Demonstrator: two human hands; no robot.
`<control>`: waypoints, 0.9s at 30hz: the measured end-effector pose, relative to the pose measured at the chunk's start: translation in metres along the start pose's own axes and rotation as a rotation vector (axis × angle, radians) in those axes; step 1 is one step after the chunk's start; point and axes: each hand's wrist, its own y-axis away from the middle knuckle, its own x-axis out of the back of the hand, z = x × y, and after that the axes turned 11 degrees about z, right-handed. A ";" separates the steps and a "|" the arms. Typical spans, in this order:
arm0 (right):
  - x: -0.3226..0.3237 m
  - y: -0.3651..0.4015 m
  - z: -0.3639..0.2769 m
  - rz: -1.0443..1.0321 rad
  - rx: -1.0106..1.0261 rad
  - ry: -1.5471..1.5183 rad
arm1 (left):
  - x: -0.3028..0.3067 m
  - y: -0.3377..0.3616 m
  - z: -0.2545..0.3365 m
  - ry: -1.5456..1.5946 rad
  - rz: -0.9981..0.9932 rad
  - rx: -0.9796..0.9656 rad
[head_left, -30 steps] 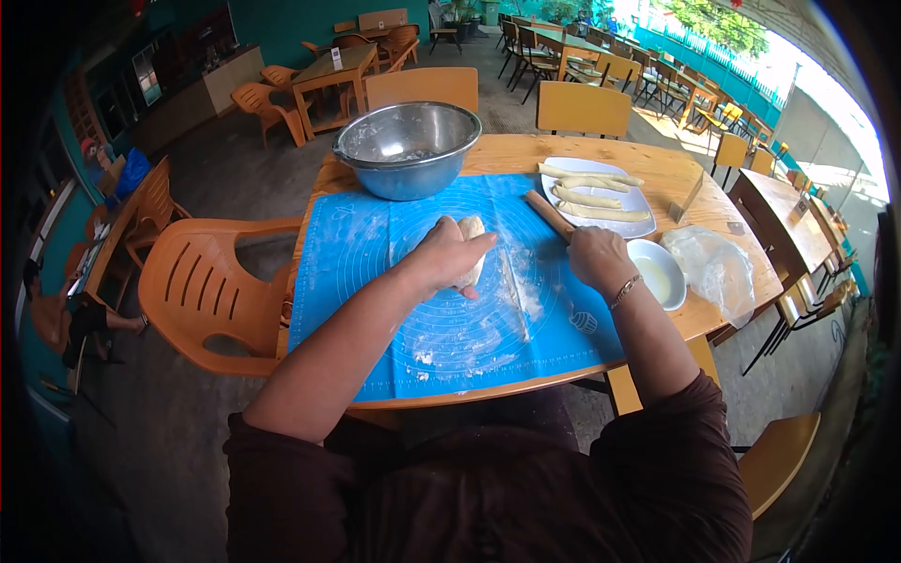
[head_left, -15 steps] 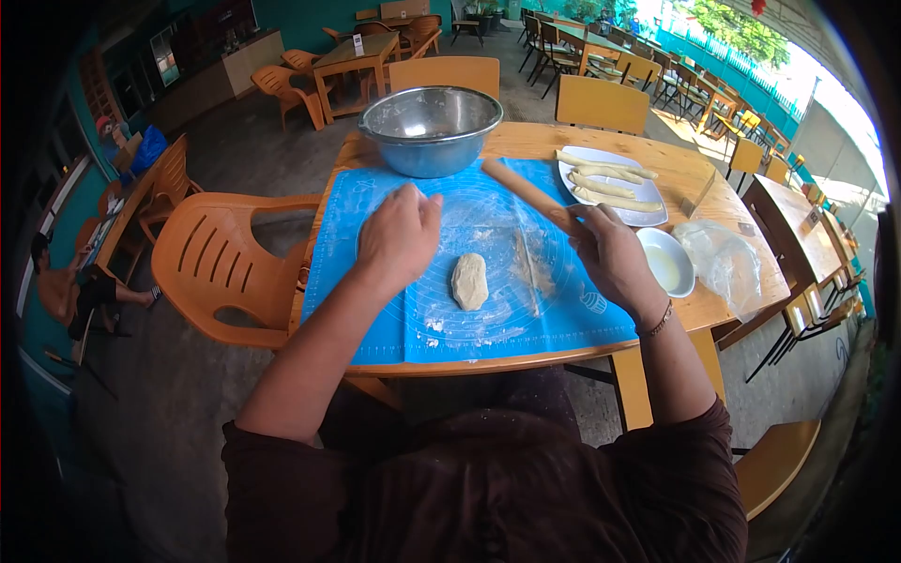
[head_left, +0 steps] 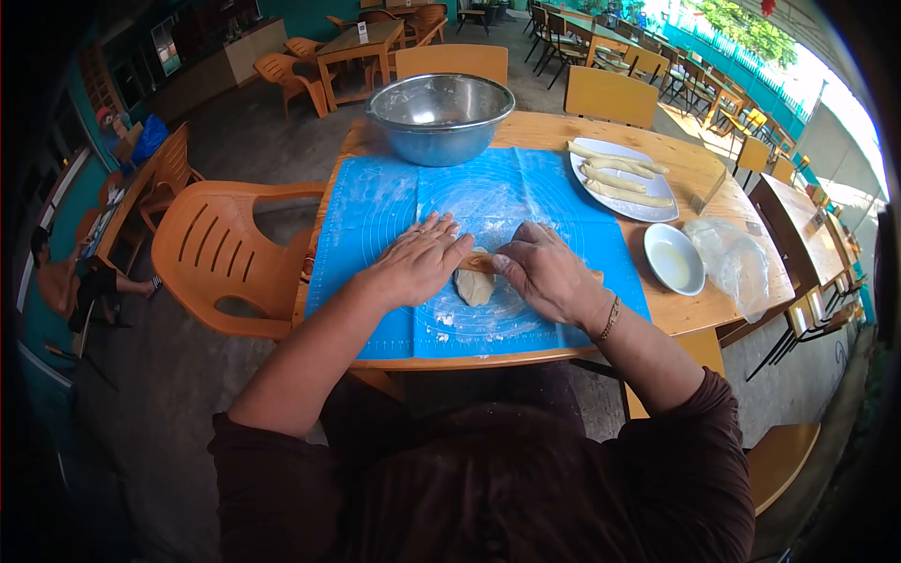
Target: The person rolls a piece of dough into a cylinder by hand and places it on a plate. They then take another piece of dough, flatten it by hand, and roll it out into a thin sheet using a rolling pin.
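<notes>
One dough lump (head_left: 475,289) sits on the blue mat (head_left: 375,324), toward the near edge of the surface (head_left: 540,127), centred between both hands, just nearside of them. One rolling pin (head_left: 481,262) crosses it, long axis side to side, roughly along the near edge. We can't tell the lump's own long axis; its far part is covered. Neither hand looks clearly nearer.

Hands apart: left hand (head_left: 419,260) flat, palm down over the pin's left end; right hand (head_left: 549,274) closed round its right part.

Counts, as we see them: four dough strips (head_left: 631,195) on one white plate (head_left: 649,215) by the far right corner; one metal bowl (head_left: 439,147), far edge; one small white bowl (head_left: 693,285) and one plastic bag (head_left: 743,267), right edge.
</notes>
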 end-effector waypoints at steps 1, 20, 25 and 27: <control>0.003 -0.004 -0.001 -0.052 -0.091 0.127 | -0.004 -0.001 -0.002 -0.027 -0.009 0.009; -0.036 0.025 -0.006 0.074 -0.056 0.517 | -0.030 0.051 -0.004 -0.298 0.165 -0.196; -0.035 0.048 -0.013 0.049 -0.013 0.445 | -0.029 0.078 0.005 -0.318 0.225 -0.268; -0.029 0.053 -0.020 0.017 -0.019 0.426 | -0.028 0.089 0.008 -0.320 0.230 -0.280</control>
